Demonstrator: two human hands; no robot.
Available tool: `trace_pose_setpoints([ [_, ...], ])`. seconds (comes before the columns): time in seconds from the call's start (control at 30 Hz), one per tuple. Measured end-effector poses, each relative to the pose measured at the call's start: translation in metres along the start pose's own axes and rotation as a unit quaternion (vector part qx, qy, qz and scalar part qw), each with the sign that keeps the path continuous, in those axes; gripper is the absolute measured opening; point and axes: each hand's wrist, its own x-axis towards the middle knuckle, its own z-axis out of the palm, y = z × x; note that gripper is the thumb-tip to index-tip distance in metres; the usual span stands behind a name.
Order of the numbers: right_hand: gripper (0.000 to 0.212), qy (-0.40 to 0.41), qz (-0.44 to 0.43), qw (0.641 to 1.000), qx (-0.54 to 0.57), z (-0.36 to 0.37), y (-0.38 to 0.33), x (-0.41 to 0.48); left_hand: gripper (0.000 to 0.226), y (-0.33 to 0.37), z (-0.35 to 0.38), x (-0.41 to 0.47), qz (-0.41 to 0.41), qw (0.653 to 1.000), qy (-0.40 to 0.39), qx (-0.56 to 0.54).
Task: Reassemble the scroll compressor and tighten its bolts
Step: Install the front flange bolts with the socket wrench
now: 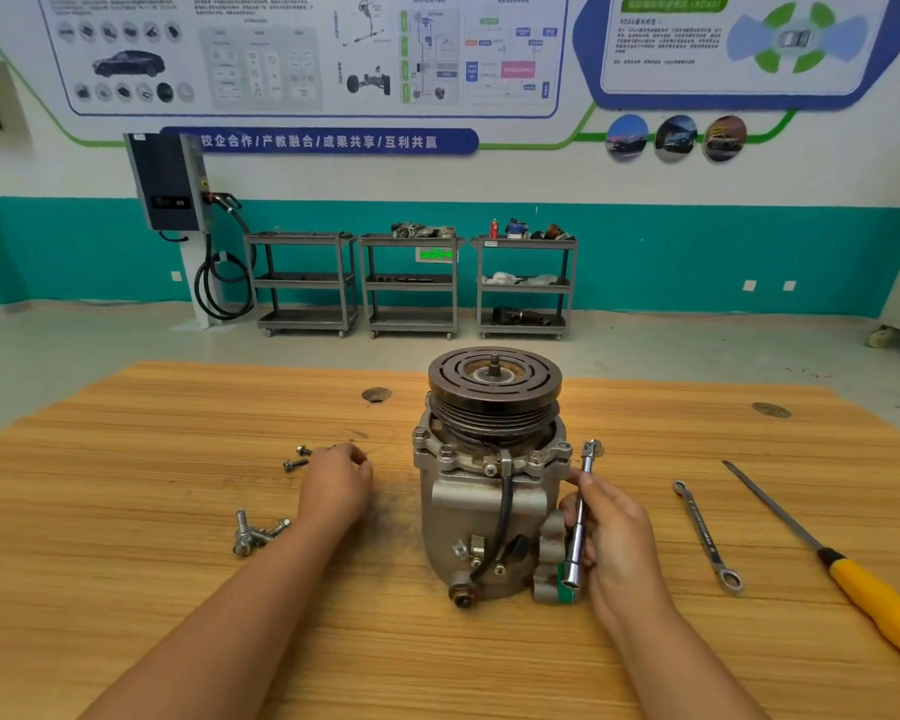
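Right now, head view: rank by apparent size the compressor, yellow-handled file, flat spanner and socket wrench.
1. Grey metal scroll compressor with black pulley.
2. Yellow-handled steel file, cut by the frame edge.
3. Flat silver spanner and silver socket wrench held by the right hand: look alike, hand covers part, so unranked.

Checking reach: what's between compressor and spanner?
Head view: the right hand, gripping the ratchet, beside the compressor; then bare table up to the spanner.

A blue banner [318, 141] on the wall [645, 184] reading 校企合作/产教融合/成果共享/互利共赢 in white, posters [302, 49] above carrying small print (too blurred to read)
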Motion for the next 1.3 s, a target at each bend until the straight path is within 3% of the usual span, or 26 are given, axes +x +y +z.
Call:
trace_pose_setpoints([
  [0.33, 0.024, 0.005, -0.007, 1.0, 0.001, 0.002, -0.002, 0.0, 0.035, 0.004, 0.003, 0.025, 0.035, 0.973, -0.032, 0.228],
  [0.67, 0.023, 0.014, -0.011, 1.0, -0.013, 0.002, -0.002, -0.002, 0.03, -0.008, 0.0, 0.041, 0.023, 0.963, -0.042, 0.265],
  [0.9, 0.023, 0.015, 0.0, 1.0, -0.015, 0.001, 0.0, 0.001, 0.019, -0.01, 0.0, 0.037, 0.067, 0.962, -0.033, 0.261],
  [1.03, 0.022, 0.019, 0.003, 1.0, -0.013, 0.0, 0.001, 0.003, 0.015, 0.0, -0.003, 0.026, 0.065, 0.984, -0.051, 0.156],
  [1.2, 0.022, 0.018, 0.002, 1.0, -0.013, 0.001, 0.0, 0.002, 0.026, 0.018, -0.018, -0.007, 0.081, 0.996, 0.011, -0.025],
  [1.3, 0.023, 0.013, 0.002, 1.0, -0.01, 0.0, 0.0, 0.001, 0.016, 0.024, -0.038, -0.031, 0.083, 0.987, 0.058, -0.123],
])
